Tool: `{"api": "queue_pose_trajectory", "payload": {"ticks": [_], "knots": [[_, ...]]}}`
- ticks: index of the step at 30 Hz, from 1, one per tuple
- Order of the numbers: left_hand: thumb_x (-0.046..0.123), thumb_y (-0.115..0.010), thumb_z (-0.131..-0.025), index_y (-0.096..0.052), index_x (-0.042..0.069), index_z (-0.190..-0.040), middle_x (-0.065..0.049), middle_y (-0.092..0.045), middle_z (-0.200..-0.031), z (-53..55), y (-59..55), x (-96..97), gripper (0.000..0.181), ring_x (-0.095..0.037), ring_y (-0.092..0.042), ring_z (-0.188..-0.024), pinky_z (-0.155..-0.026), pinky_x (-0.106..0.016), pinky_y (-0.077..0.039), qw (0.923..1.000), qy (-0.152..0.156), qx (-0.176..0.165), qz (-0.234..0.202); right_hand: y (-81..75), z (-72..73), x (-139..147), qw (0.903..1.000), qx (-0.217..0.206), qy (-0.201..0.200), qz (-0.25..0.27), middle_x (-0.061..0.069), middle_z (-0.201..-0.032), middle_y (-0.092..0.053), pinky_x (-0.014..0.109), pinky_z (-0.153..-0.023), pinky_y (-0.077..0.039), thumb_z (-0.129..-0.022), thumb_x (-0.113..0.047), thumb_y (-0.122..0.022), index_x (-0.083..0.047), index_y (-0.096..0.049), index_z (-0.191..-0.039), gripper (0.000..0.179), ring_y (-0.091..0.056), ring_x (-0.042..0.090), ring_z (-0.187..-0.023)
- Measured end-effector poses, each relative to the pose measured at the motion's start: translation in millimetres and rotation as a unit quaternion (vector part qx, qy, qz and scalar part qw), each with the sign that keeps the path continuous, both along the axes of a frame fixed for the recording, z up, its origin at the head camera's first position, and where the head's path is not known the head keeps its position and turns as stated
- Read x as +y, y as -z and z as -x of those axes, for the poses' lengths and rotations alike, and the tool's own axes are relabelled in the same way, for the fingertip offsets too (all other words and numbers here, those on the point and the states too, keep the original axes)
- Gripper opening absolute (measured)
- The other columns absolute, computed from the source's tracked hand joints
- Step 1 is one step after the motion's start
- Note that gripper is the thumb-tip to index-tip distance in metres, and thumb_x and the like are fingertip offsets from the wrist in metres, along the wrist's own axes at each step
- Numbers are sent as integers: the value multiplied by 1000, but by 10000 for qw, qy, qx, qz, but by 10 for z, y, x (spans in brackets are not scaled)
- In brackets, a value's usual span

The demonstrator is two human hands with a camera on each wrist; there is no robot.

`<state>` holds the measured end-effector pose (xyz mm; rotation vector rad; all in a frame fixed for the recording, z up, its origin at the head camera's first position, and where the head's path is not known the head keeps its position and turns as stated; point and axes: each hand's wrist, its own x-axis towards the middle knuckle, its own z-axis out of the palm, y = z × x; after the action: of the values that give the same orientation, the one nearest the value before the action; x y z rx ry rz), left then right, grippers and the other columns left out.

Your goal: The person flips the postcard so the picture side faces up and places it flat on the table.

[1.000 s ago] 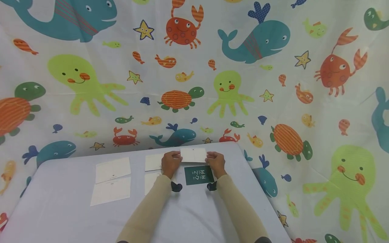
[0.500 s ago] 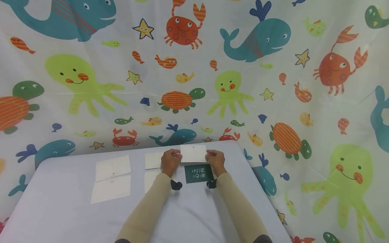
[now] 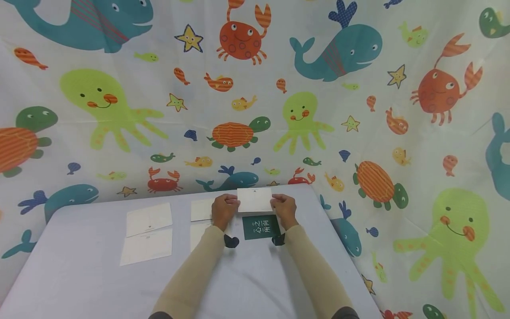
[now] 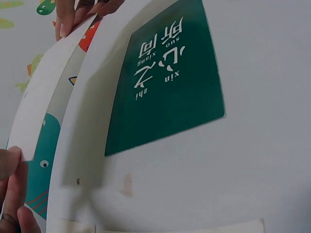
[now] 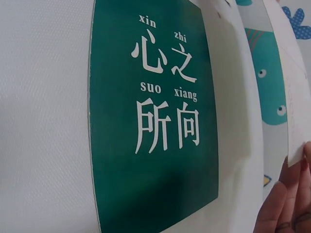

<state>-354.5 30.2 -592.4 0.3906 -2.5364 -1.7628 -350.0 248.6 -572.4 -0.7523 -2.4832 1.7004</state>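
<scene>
A white postcard-like card (image 3: 255, 200) is held up at the far edge of the table, its pale side facing me. My left hand (image 3: 224, 210) pinches its left end, and my right hand (image 3: 285, 211) pinches the right end. In the left wrist view the card (image 4: 41, 92) is lifted off the table and slightly bowed. Just nearer to me, between the wrists, lies a dark green card (image 3: 260, 227) with white Chinese characters. The right wrist view shows the green card (image 5: 150, 179) close up, flat on the cloth.
Two pale cards (image 3: 148, 220) (image 3: 147, 248) lie one below the other at the left. Another pair (image 3: 200, 210) (image 3: 198, 234) sits beside my left forearm, partly hidden by it. A white cloth covers the table (image 3: 79, 274). Behind it hangs a sea-animal curtain (image 3: 255, 106).
The white card has risen slightly and tilted up, showing more of its pale face. Both hands keep their hold on its ends. The green card stays in place.
</scene>
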Motion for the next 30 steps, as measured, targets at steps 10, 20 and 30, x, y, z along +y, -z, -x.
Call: {"api": "queue_pose_trajectory", "payload": {"ticks": [10,20,30], "knots": [[22,-76,-99,-79,15,-117,-7,-80,-114,4,-35,-28,20,-28,-73,-113,-110,-53,-51,9999,-16,104,73,-29,-6,53,9995,24,-168,260,8,-126,-74,46,-110,-55,-101,-20,-72,-20,-78,-125,24,-69,27,-111],[16,-72,-101,-82,14,-118,-7,-81,-117,16,-80,-68,19,-30,-70,-117,-109,-50,-51,9981,75,530,317,-11,-20,79,9983,269,-294,426,6,-133,-73,43,-108,-56,-104,-19,-69,-21,-81,-117,18,-72,27,-113],[18,-79,-97,-84,15,-112,-7,-79,-124,-1,-163,-82,16,-32,-70,-120,-111,-54,-47,9957,-50,764,522,9,-18,135,9951,641,-501,571,4,-133,-75,44,-107,-56,-104,-19,-71,-22,-80,-121,20,-72,26,-115]]}}
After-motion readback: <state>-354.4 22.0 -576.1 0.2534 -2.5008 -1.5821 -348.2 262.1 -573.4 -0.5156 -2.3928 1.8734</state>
